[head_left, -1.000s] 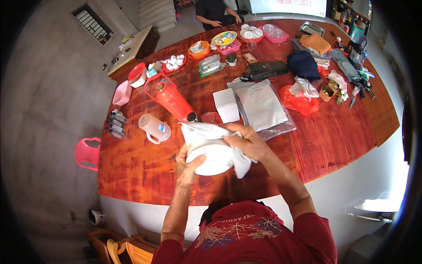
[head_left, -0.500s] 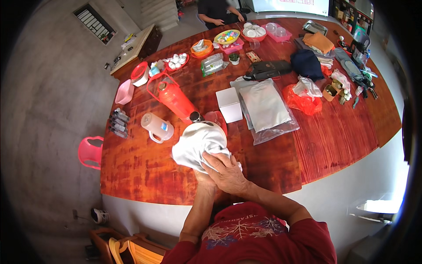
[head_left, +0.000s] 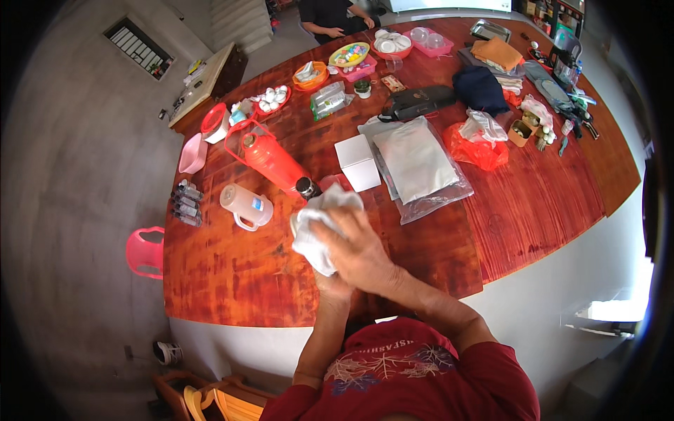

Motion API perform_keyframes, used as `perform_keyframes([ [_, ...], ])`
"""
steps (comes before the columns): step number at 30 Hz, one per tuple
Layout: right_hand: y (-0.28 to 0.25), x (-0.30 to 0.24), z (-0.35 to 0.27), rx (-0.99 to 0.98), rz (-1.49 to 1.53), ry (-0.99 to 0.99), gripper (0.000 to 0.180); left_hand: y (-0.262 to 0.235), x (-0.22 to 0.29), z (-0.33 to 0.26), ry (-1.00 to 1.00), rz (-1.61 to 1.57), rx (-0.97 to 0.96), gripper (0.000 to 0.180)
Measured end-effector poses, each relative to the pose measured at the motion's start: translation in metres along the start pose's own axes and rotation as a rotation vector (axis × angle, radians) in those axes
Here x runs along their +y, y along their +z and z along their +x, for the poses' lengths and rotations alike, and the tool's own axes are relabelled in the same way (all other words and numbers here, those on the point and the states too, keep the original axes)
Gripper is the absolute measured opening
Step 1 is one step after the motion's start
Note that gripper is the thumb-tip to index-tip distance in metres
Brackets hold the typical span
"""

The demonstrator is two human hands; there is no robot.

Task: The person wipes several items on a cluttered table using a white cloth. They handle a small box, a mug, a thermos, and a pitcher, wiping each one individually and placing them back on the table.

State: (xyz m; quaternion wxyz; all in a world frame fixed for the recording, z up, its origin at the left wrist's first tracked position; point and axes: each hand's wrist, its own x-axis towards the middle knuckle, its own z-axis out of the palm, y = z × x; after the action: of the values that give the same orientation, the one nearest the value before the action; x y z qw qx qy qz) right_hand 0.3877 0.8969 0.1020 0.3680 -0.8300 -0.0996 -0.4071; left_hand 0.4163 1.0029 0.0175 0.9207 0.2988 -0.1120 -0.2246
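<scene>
Currently, the right hand (head_left: pixel 361 256) lies spread over a crumpled white cloth (head_left: pixel 317 226), its grip pressed flat against the fabric. The left hand (head_left: pixel 330 286) sits beneath the right and is mostly hidden; its grip cannot be determined. The cloth is bunched above the near edge of the reddish-brown wooden tabletop (head_left: pixel 232 274), and what it wraps cannot be seen.

Just beyond the cloth lies a red plastic flask with a dark cap (head_left: pixel 277 163), tilted on its side. A translucent plastic jug with a handle (head_left: pixel 246 205) stands to the left of the cloth. A small white cardboard box (head_left: pixel 358 162) sits behind it, beside a clear plastic bag holding a grey sheet (head_left: pixel 415 163). An orange plastic bag (head_left: pixel 476 149) lies farther right. A pink plastic chair (head_left: pixel 144 251) stands off the left edge.
</scene>
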Motion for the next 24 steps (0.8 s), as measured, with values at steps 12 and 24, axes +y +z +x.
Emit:
perform_keyframes([
  [12,-0.036,-0.003,-0.045,-0.146,0.559,0.366,0.039,-0.030,0.010,-0.016,-0.159,-0.391,0.177,0.051],
  [24,-0.021,-0.029,-0.054,-0.277,0.111,-0.218,0.040,-0.036,0.019,-0.031,-0.276,-0.562,-0.084,0.042],
])
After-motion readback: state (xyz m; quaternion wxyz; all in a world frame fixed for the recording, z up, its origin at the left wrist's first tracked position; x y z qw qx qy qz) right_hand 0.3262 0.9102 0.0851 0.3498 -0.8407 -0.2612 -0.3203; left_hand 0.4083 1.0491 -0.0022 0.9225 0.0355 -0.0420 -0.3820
